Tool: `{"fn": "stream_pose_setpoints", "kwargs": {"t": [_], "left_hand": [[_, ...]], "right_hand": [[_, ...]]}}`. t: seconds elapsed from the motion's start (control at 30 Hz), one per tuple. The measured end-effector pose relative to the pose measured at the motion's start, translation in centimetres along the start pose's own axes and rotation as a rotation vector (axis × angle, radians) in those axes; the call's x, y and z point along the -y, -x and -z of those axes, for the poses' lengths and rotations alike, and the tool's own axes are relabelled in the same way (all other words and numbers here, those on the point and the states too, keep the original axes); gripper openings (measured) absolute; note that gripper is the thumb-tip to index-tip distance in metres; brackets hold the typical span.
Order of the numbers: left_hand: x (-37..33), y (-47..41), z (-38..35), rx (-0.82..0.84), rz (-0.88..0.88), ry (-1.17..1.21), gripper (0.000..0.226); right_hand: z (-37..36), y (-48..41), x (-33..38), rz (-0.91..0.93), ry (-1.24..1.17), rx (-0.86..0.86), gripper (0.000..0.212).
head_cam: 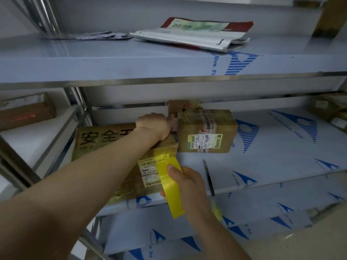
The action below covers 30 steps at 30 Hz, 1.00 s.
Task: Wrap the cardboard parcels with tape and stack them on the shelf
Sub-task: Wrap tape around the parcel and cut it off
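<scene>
Taping step: parcel (112, 147) sits near-left on shelf (272, 162), L hand (153, 126) on its far top, fingers hidden so can't tell grip, R hand (189, 186) fingers curled round tape roll (171, 188) at its near-right corner; next prob. needs pulling tape round.

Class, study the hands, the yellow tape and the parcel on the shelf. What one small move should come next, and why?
Probably draw the yellow tape roll on around the near side of the parcel: the tape's end already sticks to the parcel's corner, the right hand grips the roll, and the left hand holds the far edge steady.
</scene>
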State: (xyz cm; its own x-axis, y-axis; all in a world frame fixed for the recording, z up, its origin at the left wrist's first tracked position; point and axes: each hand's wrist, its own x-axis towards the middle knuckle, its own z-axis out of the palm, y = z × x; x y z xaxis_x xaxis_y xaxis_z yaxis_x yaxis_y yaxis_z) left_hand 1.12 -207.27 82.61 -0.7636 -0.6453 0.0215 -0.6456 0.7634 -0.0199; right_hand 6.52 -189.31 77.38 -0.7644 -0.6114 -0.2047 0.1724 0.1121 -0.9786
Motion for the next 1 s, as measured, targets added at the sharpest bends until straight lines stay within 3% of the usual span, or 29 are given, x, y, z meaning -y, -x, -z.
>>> {"fn": "stream_pose_setpoints", "kwargs": {"t": [0.07, 0.13, 0.27, 0.37, 0.43, 0.5, 0.57, 0.6, 0.67, 0.77, 0.8, 0.87, 0.93, 1.0], "left_hand": [[0.2, 0.5, -0.1, 0.153, 0.04, 0.002, 0.1], [0.4, 1.2, -0.4, 0.144, 0.067, 0.04, 0.116], [0.2, 1.6, -0.4, -0.091, -0.01, 0.055, 0.062], [1.1, 2.0, 1.2, -0.001, -0.062, 0.269, 0.057], [3.1, 2.6, 3.3, 0.334, -0.085, 0.525, 0.081], [5.2, 3.6, 4.9, 0.631, -0.131, 0.488, 0.121], [6.6, 4.6, 4.6, 0.623, -0.142, 0.167, 0.147], [6.9, 4.9, 4.1, 0.561, -0.142, 0.073, 0.146], [7.1, 5.1, 3.8, 0.489, -0.156, 0.134, 0.134], [8.4, 4.9, 4.5, 0.606, -0.174, 0.43, 0.121], [8.9, 4.9, 5.0, 0.667, -0.172, 0.542, 0.108], [9.8, 5.0, 5.3, 0.773, -0.208, 0.724, 0.063], [9.6, 4.8, 4.5, 0.683, -0.247, 0.68, 0.023], [9.2, 4.2, 2.8, 0.437, -0.253, 0.439, 0.02]], "right_hand": [[0.1, 0.1, 0.1, 0.0, 0.011, 0.013, 0.045], [-0.1, 0.1, 0.3, -0.001, 0.011, 0.011, 0.049], [-0.4, 0.2, 0.3, -0.016, 0.009, -0.006, 0.046], [0.4, -0.1, 0.1, -0.047, -0.013, 0.027, 0.039], [1.0, -0.2, 0.3, -0.068, -0.043, 0.073, 0.033], [1.3, -0.2, 0.7, -0.073, -0.043, 0.096, 0.031], [1.1, -0.3, 1.2, -0.101, -0.07, 0.101, 0.029], [1.0, -0.3, 1.7, -0.128, -0.084, 0.109, 0.028], [1.5, 0.0, 3.0, -0.178, -0.101, 0.15, 0.028], [3.2, 0.8, 5.4, -0.152, -0.183, 0.31, 0.026], [3.8, 1.1, 6.4, -0.109, -0.207, 0.383, 0.032], [4.4, 0.8, 8.1, -0.037, -0.211, 0.488, 0.041], [3.5, -0.2, 9.3, -0.026, -0.141, 0.481, 0.034], [1.6, -1.5, 9.9, -0.042, -0.054, 0.381, 0.025]]}}
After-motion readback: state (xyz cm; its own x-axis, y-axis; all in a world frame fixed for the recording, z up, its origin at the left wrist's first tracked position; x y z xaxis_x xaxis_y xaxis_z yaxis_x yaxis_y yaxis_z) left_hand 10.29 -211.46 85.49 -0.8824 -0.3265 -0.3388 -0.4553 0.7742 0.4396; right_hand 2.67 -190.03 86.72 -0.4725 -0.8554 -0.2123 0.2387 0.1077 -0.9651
